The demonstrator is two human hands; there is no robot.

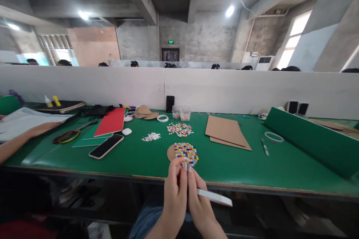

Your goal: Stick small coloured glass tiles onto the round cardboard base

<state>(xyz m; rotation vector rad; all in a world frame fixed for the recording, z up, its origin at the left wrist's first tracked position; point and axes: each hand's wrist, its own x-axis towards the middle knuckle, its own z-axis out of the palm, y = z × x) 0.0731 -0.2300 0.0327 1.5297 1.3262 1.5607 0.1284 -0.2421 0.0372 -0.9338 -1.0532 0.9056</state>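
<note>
Head view: we see both hands drawn together at the front edge of the bench [126,164], thumbs side by side. The left hand [176,181] is curled, its thumb and index nearly meeting; whether a small piece sits between them, we cannot tell. The right hand [198,194] is folded around a slim white tool [215,197], which sticks out to the right.

Just beyond the fingertips lies the cardboard disc [171,153], flat on the bench, with coloured tiles [185,150] over most of it in a tight grid. Its left side is bare. The fingertips overlap the near edge in our view, though we cannot tell whether they touch it.

We judge the step in hand to be handling or fitting a small piece by that edge. The next move seems to call for a fine pinch and a steady placing, square to the neighbouring tiles, without nudging the rows.

Farther out, we find a loose pile of coloured pieces [180,130] behind the disc, white pieces [151,137] to its left, and clear tubs [181,113] near the partition [224,89]. Cardboard sheets [226,131] lie to the right, a phone [106,146] to the left.
</note>
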